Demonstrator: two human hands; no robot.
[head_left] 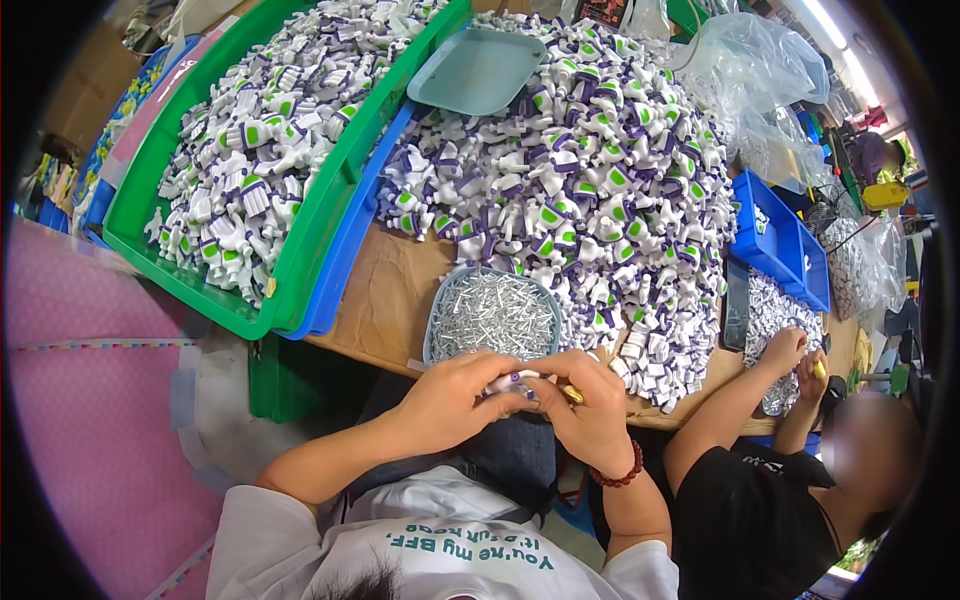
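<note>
Close in front of me, just past the table's front edge, my hands meet around a small white and purple toy figure part [512, 380]. My left hand [450, 402] is closed, pinching the part between thumb and fingers. My right hand [585, 405] is closed too, its thumb and fingertips against the part's right end. A small yellow thing [572, 394] shows between its thumb and forefinger; most of it is hidden. Right behind my hands stands a grey-blue tub [434, 335] of small silver metal pins or screws [495, 315].
A big heap of white, purple and green toy figures [570, 180] covers the table, with a pale tray [478, 70] lying on it. A green crate [340, 190] of figures is at left. At right sit blue bins [765, 225] and a co-worker's arms [725, 395].
</note>
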